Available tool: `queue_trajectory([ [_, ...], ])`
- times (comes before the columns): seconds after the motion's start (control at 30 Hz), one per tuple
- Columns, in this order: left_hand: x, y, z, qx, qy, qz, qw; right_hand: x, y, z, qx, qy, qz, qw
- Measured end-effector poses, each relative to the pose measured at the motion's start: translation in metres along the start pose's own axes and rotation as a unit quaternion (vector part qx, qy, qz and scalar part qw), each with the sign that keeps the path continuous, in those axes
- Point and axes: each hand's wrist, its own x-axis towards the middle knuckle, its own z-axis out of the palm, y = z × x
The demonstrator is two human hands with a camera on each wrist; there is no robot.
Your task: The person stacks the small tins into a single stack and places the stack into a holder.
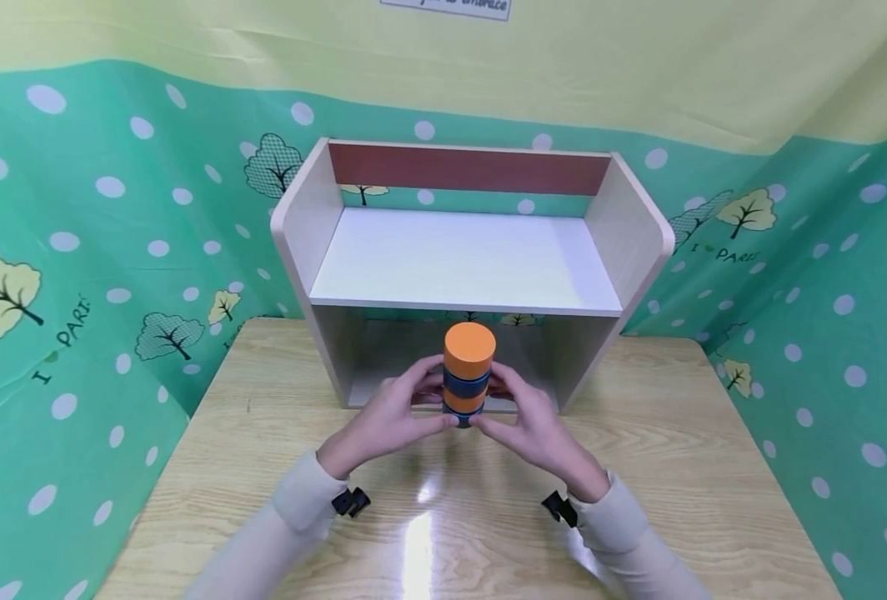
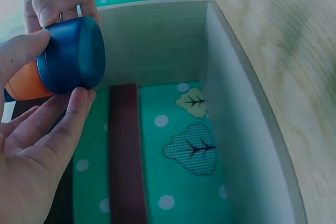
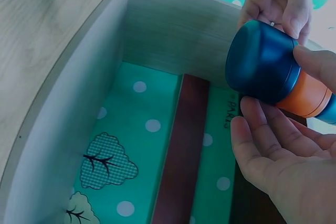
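An orange-and-dark-blue cylindrical container (image 1: 468, 354) stands upright between my two hands, in front of the shelf's lower compartment. Bands of orange and blue alternate down its side, and its top is flat and orange. My left hand (image 1: 401, 410) holds it from the left, thumb low on the near side. From the right my right hand (image 1: 531, 417) grips it the same way, with fingers behind it. In the left wrist view the blue rounded end of the container (image 2: 76, 53) shows between both hands; the right wrist view shows that blue end (image 3: 262, 61) too.
A pale two-level shelf unit (image 1: 466, 258) with a dark red back rail (image 1: 473, 169) stands at the back of the wooden table (image 1: 263, 442). Green dotted cloth (image 1: 83, 225) hangs behind and at both sides.
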Motion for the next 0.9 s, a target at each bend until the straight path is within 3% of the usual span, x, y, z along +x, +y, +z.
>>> queue_trajectory([
  [0.37,0.007,0.011,-0.007,-0.012,0.000,0.031,0.9994,0.003,-0.007,-0.009,0.023,0.011,-0.011,1.000],
  [0.9,0.016,0.025,-0.022,0.000,0.003,0.038,0.9993,0.015,-0.023,-0.021,0.021,0.026,-0.036,0.999],
])
